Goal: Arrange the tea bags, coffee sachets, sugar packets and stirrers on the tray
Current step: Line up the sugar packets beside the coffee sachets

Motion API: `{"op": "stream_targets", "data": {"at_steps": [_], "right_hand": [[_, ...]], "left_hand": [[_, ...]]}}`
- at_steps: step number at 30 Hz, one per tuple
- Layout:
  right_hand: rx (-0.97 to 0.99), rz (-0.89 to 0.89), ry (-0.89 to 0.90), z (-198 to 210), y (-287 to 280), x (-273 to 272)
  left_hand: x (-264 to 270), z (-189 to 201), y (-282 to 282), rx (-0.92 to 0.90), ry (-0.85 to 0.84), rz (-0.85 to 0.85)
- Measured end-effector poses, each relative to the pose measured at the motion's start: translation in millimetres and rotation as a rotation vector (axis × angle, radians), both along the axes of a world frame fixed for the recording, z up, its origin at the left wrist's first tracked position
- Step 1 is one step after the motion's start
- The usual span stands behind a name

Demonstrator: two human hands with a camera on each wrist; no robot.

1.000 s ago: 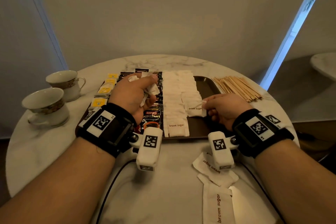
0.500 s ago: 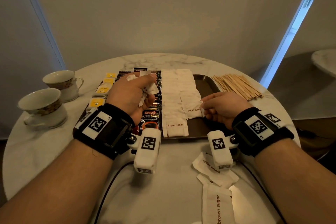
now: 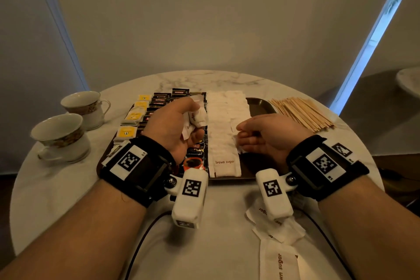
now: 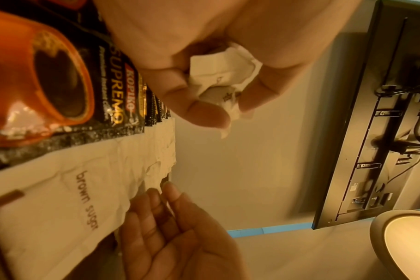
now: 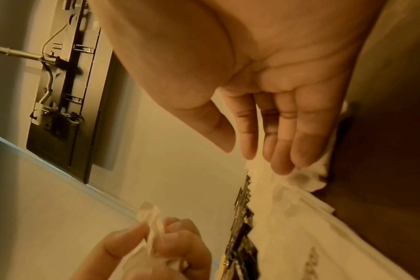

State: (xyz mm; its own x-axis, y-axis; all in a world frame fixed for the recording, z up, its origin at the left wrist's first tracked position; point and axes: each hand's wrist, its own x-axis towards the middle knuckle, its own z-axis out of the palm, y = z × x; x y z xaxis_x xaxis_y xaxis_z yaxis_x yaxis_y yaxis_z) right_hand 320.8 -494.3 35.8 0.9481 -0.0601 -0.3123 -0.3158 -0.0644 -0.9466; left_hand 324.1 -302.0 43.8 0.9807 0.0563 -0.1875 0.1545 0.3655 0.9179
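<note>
Left hand [image 3: 172, 129]: we grip crumpled sugar packets [image 3: 196, 118]; right hand [image 3: 268, 136] relaxed, fingers straight, beside the tray [image 3: 259, 104] row

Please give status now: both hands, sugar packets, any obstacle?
Left hand grips spare sugar packets above the tray. Right hand open, fingers at the sugar row. Stirrers off tray. No obstacle seen.

Crumpled matt white paper, the sugar packets [image 3: 223, 134] in rows on the tray [image 3: 260, 107]. Glossy black foil on the coffee sachets [image 3: 196, 154], catching light. Dark, smooth, faintly sheened tray. Pale bare wood, the stirrers [image 3: 302, 113] toward the surface's right edge. Polished veined marble for the surface [image 3: 68, 188]. Glazed porcelain, gilt-banded, on the cups [image 3: 61, 137] at left edge.
</note>
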Motion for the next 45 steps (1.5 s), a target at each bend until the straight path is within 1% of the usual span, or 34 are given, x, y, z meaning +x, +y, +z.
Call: {"op": "stream_targets", "data": {"at_steps": [2,5,9,11,13,16,20,23,26,28,30,33,35,38,42,44,45], "right_hand": [[0.029,0.019,-0.061,3,2,5],[0.06,0.13,-0.178,13,12,11],[0.003,0.257,-0.248,22,34,20],[0.024,0.255,-0.301,19,41,23],[0.117,0.223,-0.336,13,42,24],[0.222,0.165,-0.351,5,38,25],[0.304,0.134,-0.374,2,36,20],[0.269,0.203,-0.351,1,37,15],[0.224,0.279,-0.321,0,37,12],[0.207,0.257,-0.341,1,34,13],[0.233,0.191,-0.372,2,31,16],[0.336,0.095,-0.398,2,30,18],[0.351,0.042,-0.407,2,30,19],[0.276,-0.024,-0.408,1,27,22],[0.091,-0.091,-0.463,-1,22,24],[0.055,-0.09,-0.459,1,18,23],[0.066,-0.078,-0.435,3,16,21]], "left_hand": [[0,1,0,-0.016,-0.001,-0.008],[0,-1,-2,-0.022,-0.057,-0.049],[-1,-6,-1,0.057,-0.151,-0.095],[0,-7,0,0.088,-0.16,-0.104],[2,-8,2,0.119,-0.154,-0.097],[4,-8,5,0.167,-0.165,-0.099],[4,-11,5,0.297,-0.246,-0.105],[6,-13,5,0.339,-0.299,-0.038],[10,-11,7,0.288,-0.273,0.067],[11,-7,8,0.216,-0.226,0.08],[11,-6,7,0.158,-0.193,0.076],[9,-7,6,0.166,-0.184,0.033],[7,-7,5,0.206,-0.197,-0.003],[8,-8,6,0.266,-0.205,-0.037],[10,-10,8,0.312,-0.228,-0.007],[8,-10,6,0.319,-0.237,-0.019],[7,-11,4,0.318,-0.244,-0.03]]}}
